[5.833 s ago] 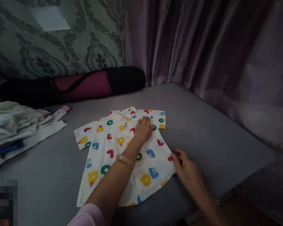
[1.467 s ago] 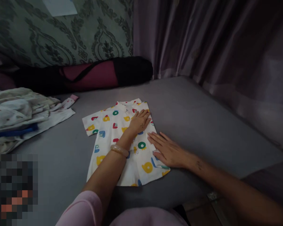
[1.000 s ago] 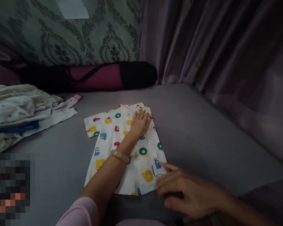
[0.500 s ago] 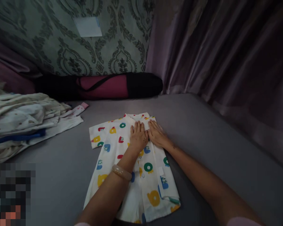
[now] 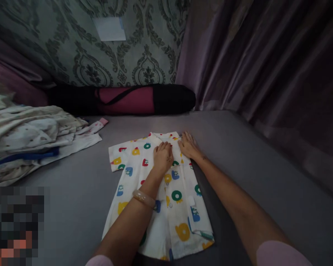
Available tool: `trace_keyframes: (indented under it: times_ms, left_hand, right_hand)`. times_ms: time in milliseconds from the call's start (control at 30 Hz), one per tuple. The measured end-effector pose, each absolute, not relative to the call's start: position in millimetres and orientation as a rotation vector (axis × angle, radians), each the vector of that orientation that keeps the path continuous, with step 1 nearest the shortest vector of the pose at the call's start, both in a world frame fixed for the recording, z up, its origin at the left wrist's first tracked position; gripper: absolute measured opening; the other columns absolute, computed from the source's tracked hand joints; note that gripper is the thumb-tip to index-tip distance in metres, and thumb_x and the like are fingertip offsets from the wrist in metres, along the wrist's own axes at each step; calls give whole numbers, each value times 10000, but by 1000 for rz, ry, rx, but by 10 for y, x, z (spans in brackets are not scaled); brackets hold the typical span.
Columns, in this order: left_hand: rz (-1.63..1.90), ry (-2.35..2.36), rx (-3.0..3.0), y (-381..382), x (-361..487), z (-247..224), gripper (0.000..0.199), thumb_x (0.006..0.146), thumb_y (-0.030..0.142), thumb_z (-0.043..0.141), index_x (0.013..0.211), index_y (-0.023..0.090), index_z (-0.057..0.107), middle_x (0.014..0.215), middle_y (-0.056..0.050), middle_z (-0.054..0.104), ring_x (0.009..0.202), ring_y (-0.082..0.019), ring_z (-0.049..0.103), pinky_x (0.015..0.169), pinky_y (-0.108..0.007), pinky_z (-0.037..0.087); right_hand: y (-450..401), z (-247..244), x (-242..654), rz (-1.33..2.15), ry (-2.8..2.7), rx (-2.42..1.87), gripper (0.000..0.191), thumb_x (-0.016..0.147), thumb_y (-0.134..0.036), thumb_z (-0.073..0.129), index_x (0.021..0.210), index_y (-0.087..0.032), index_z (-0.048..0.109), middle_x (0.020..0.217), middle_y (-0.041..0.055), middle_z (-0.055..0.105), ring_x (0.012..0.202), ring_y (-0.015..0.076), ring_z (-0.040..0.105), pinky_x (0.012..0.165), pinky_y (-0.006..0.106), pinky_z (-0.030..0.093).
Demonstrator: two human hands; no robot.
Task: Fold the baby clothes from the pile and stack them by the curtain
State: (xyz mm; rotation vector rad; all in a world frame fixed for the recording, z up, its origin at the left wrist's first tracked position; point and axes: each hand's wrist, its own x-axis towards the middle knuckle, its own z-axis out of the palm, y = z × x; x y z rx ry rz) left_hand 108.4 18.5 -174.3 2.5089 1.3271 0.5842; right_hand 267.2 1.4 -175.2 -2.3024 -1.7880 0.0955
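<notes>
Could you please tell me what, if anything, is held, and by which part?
It cannot be told whether anything is gripped: the left hand is on the upper front of the shirt, the right hand at its edge near the collar.

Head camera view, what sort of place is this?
Likely a bedroom in a home: damask-patterned wallpaper, long purple curtains, and a heap of clothes on a broad gray surface that could be a bed.

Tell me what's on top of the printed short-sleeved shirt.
On the printed short-sleeved shirt, the left hand rests at the chest and the right hand at the shoulder edge. Fabric beneath both hands and the left forearm is hidden, its print unseen.
</notes>
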Motion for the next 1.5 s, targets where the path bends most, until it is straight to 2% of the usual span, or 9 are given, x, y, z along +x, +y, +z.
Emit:
trace_keyframes:
  times_ms: [133,333,700,867,967,1067,1167,1267,1500]
  left_hand:
    - [621,1256,2526,257,1036,-1795,392,876,154,418,1249,184,535,1363,-73,536,1307,-209,416,1055,-403,305]
    - [651,1262,2556,257,1030,-1862,380,884,166,399,1237,202,537,1360,-61,538,1299,-204,417,1060,-398,281]
    - [686,1228,2557,181,984,-1755,312,907,165,368,1145,179,570,1299,-100,547,1214,-197,469,1022,-367,332]
    - [615,1261,2569,157,974,-1658,279,904,178,386,1098,150,585,1195,-121,566,1116,-224,510,962,-348,389]
    - [518,1234,2598,172,960,-1603,266,894,172,406,1085,127,586,1159,-133,573,1096,-230,519,944,-339,410]
    - [391,1196,2620,181,917,-1505,261,886,172,421,1082,114,584,1145,-144,582,1077,-238,537,913,-338,434]
    - [298,1182,2635,170,858,-1386,265,884,200,437,1092,125,582,1138,-140,594,1061,-245,557,872,-333,456]
    - [262,1177,2644,163,826,-1310,266,882,212,448,1093,133,589,1123,-135,610,1043,-244,576,850,-317,465]
    - [235,1102,2423,316,892,-1224,283,865,235,484,1087,136,630,1038,-110,667,945,-216,620,832,-306,470]
  right_hand:
    - [-353,-1780,2525,145,-2037,-2102,638,953,-410,244,1479,-47,228,1560,153,160,1440,246,113,1153,444,138]
    - [-1040,-1698,2266,172,-2220,-1957,599,974,-405,232,1475,-79,261,1553,131,196,1438,223,131,1167,444,107]
    - [-2115,-1472,1825,278,-2309,-1873,580,971,-365,318,1484,-105,242,1547,135,193,1435,228,143,1164,479,177]
    - [-2591,-1283,1569,314,-2374,-1739,569,937,-303,424,1459,-115,300,1518,137,301,1417,247,216,1145,469,261]
    - [-2707,-1208,1443,366,-2341,-1682,481,914,-258,473,1385,-185,407,1411,99,475,1320,215,397,1112,435,333]
    - [-2653,-1214,1331,325,-2243,-1702,523,870,-256,538,1370,-195,397,1311,122,534,1199,238,497,1008,442,434]
    - [-2526,-1234,1217,284,-2223,-1730,560,842,-278,576,1364,-190,391,1226,136,552,1100,260,533,894,431,486]
    - [-2438,-1227,1122,251,-2296,-1753,391,848,-213,536,1238,-197,505,1089,102,581,979,242,551,815,393,485]
    - [-2418,-1229,1135,139,-2515,-1691,263,845,-63,477,1053,-191,574,983,66,596,898,203,539,757,324,433]
